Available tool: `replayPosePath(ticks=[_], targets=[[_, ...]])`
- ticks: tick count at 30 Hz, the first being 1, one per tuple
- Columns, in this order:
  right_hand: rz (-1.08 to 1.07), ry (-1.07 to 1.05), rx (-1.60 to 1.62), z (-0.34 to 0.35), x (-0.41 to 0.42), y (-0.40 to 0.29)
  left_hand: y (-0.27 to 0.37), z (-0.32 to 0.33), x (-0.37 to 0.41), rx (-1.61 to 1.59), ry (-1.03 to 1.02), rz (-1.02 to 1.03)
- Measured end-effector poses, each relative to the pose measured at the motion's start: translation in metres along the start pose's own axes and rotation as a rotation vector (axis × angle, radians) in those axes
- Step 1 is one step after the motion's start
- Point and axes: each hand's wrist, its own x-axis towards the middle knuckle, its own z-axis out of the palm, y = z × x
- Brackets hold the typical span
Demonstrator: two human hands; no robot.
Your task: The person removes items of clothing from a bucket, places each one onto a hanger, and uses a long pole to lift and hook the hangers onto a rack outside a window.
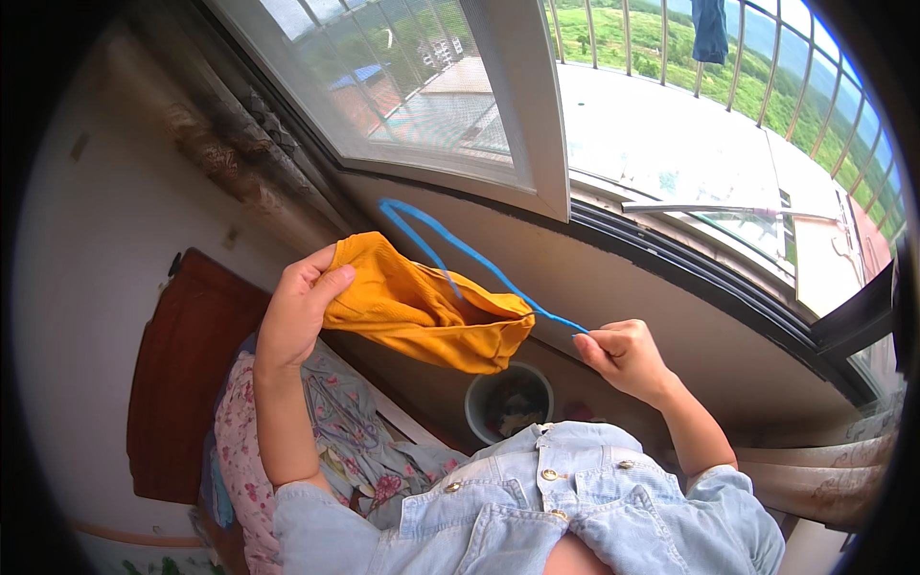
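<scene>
My left hand grips one end of a mustard-yellow garment and holds it up in front of me. The cloth stretches sideways to the right, with an open edge facing me. In my right hand is the neck of a blue clothes hanger, gripped in a fist. One arm of the hanger runs into the opening of the cloth, while its looped far end sticks out above. My fist hides the hanger's hook.
A light bin with things inside stands on the floor below. Floral bedding and a brown wooden headboard lie to the left. Ahead are a screened window sash, swung inward, and a barred ledge outside. Curtains hang at both sides.
</scene>
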Motion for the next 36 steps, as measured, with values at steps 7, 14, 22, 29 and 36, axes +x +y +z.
replayPosePath(ticks=[7, 14, 22, 29, 36], targets=[[-0.143, -0.218, -0.421, -0.03, -0.011, -0.033, -0.086, -0.047, 0.025, 0.226, 0.092, -0.086], [0.35, -0.409, -0.614, -0.022, 0.013, -0.021, -0.07, 0.038, 0.04, 1.138, 0.421, 0.405], [0.537, -0.389, -0.572, -0.048, 0.036, -0.016, -0.112, 0.043, 0.046, 1.324, 0.306, 0.102], [0.201, -0.334, -0.539, -0.031, 0.01, -0.024, -0.15, 0.062, 0.052, 0.916, 0.373, 0.302], [0.215, -0.137, -0.519, -0.035, -0.021, -0.035, -0.192, 0.025, 0.07, 0.438, 0.473, -0.052]])
